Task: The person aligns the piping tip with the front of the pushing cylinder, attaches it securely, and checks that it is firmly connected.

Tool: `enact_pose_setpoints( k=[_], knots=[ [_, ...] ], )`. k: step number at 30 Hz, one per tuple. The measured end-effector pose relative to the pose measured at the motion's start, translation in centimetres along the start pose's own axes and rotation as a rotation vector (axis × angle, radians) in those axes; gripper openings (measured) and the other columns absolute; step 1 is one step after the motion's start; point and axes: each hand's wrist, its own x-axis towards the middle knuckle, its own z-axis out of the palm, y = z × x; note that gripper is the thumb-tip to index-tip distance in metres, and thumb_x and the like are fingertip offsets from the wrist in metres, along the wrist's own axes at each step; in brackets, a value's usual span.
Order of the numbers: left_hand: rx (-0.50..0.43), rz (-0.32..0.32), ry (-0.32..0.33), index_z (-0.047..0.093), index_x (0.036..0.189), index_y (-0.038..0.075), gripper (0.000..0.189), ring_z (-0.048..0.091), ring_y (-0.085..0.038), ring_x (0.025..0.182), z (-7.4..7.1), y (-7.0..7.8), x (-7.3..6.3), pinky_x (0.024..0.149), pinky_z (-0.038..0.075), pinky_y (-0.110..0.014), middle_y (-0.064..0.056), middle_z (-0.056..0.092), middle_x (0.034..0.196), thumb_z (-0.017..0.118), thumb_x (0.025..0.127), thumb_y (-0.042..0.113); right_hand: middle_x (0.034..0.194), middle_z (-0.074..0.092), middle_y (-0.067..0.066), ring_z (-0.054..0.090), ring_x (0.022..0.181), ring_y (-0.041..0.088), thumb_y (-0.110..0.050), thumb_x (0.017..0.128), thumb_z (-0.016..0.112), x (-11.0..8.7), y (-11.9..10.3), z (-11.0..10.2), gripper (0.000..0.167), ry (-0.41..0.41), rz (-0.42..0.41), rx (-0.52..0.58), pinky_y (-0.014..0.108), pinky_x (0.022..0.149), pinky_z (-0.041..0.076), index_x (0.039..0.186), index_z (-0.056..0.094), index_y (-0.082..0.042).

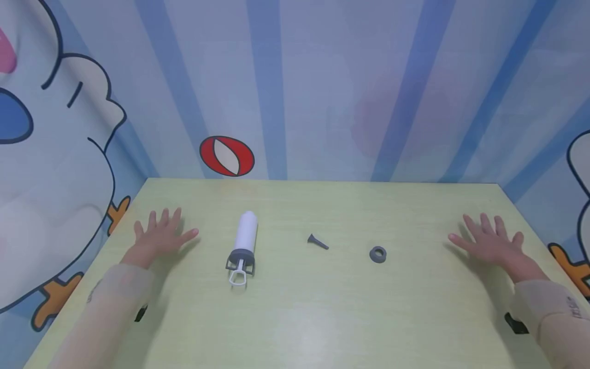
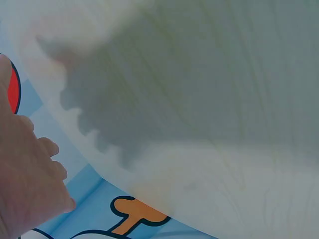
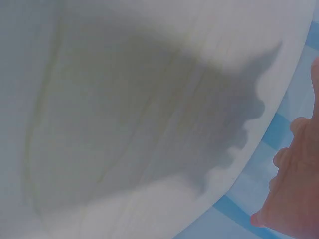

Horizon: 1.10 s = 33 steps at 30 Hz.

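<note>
My left hand (image 1: 159,238) is held over the table's left side, palm down with fingers spread, holding nothing. Over the right side, my right hand (image 1: 493,243) has its fingers spread the same way and is likewise bare. Nearest the left hand lies a white syringe-like tube (image 1: 246,233) with a grey collar, two grey side loops and a white pull ring toward me. Mid-table is a small grey cone-shaped nozzle (image 1: 318,242) lying on its side. A grey ring-shaped cap (image 1: 378,254) lies between the nozzle and the right hand. Only table and shadow fill most of both wrist views.
The pale wooden table (image 1: 295,318) ends at a striped blue backdrop (image 1: 318,92) along its far edge. Cartoon figures and a red-and-white ball (image 1: 227,156) are printed on that backdrop. Black straps show under both sleeves.
</note>
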Motion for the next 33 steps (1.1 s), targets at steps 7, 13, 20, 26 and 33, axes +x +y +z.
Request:
enact_pose_setpoints(
  k=[7,13,20,26,33],
  knots=[
    [0.002,0.01,-0.004,-0.001,0.142,0.006,0.101,-0.013,-0.053,0.125,-0.4,0.9,0.7,0.09,-0.015,-0.068,-0.031,-0.005,0.142,0.028,0.075,0.075,0.137,-0.022,0.032,-0.027,0.119,0.052,-0.068,0.081,0.031,0.2,-0.7,-0.2,0.092,0.004,-0.023,0.007,0.075,0.077,-0.015,0.141,-0.009,-0.01],
    [0.031,0.032,0.019,-0.001,0.142,0.008,0.1,-0.011,-0.052,0.126,-0.9,2.0,1.3,0.091,-0.014,-0.068,-0.029,-0.004,0.143,0.029,0.075,0.075,0.139,-0.019,0.031,-0.026,0.12,0.051,-0.068,0.081,0.03,0.3,-1.5,-0.3,0.091,0.023,-0.044,-0.02,0.074,0.079,-0.014,0.142,-0.006,-0.011],
    [0.034,0.083,0.025,0.002,0.143,0.009,0.096,-0.01,-0.05,0.128,-1.7,4.7,1.0,0.094,-0.013,-0.067,-0.027,-0.002,0.144,0.033,0.076,0.072,0.141,-0.015,0.029,-0.026,0.123,0.048,-0.067,0.082,0.032,0.2,-3.4,-0.6,0.089,0.043,-0.075,-0.041,0.074,0.081,-0.012,0.142,-0.004,-0.013],
    [0.051,0.143,0.047,0.004,0.143,0.011,0.091,-0.008,-0.047,0.13,-1.9,6.8,1.0,0.095,-0.012,-0.066,-0.025,0.0,0.146,0.035,0.079,0.068,0.143,-0.013,0.026,-0.024,0.126,0.046,-0.067,0.081,0.033,0.2,-4.7,-0.4,0.088,0.068,-0.102,-0.051,0.073,0.084,-0.012,0.143,-0.002,-0.015],
    [0.068,0.209,0.051,0.006,0.143,0.013,0.085,-0.007,-0.045,0.131,-1.9,9.4,0.8,0.097,-0.01,-0.064,-0.021,0.002,0.147,0.039,0.082,0.061,0.145,-0.01,0.025,-0.021,0.128,0.044,-0.068,0.081,0.033,0.4,-6.3,-0.2,0.088,0.079,-0.138,-0.085,0.072,0.086,-0.012,0.143,-0.001,-0.017]
  ],
)
